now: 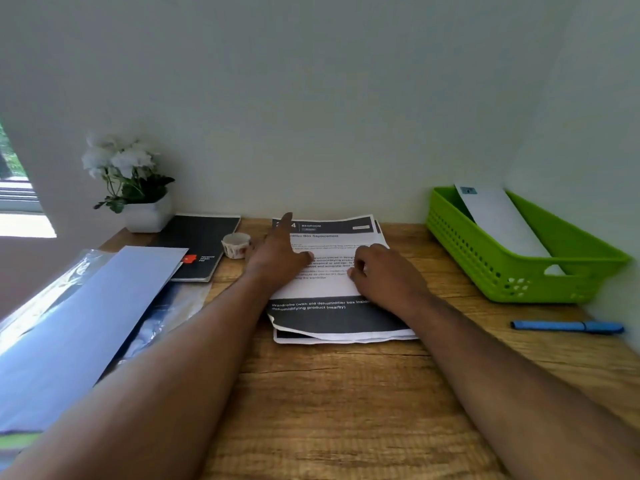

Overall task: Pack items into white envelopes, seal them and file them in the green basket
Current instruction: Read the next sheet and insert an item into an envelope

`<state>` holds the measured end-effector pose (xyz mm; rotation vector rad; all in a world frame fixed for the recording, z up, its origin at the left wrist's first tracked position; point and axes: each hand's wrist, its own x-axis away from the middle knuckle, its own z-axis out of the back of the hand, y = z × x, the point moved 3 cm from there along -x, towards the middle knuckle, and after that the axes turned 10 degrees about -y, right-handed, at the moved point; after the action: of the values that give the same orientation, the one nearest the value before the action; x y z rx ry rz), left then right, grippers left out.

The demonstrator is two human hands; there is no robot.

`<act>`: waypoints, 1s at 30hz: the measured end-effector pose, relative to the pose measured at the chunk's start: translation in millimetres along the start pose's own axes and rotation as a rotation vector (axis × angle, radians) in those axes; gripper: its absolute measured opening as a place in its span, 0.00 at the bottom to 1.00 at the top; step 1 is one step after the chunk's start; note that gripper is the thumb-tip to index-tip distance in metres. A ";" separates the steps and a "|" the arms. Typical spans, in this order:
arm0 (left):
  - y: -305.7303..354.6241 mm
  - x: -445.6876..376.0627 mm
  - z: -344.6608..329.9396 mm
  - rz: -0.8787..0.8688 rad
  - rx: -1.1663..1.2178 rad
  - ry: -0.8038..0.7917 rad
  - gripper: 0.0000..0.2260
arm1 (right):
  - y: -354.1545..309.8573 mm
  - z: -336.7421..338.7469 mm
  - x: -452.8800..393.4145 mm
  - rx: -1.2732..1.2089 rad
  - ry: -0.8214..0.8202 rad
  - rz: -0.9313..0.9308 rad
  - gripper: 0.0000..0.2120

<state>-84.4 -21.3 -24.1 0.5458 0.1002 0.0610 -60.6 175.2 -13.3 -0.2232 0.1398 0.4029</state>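
A stack of printed sheets (332,244) with dark header and footer bands lies at the middle back of the wooden desk. My left hand (277,254) rests flat on its left part, fingers stretched toward the top edge. My right hand (384,271) presses on the right part, fingers curled at the top sheet's edge. The green basket (485,258) stands at the back right with one white envelope (502,223) leaning inside. A pile of white envelopes (79,327) lies on clear plastic at the left.
A blue marker (568,326) lies at the right edge. A black notebook (199,247), a small paper cup (236,244) and a white flower pot (145,213) sit at the back left. Bare desk (346,393) spreads between my forearms.
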 end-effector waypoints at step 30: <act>4.6 11.9 7.9 -0.011 0.307 0.078 0.25 | 40.6 18.7 6.7 -0.328 -0.064 0.053 0.07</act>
<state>-71.8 -20.4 -16.0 0.8499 0.1904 0.0567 -69.2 218.6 -4.0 -0.5301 0.0152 0.4845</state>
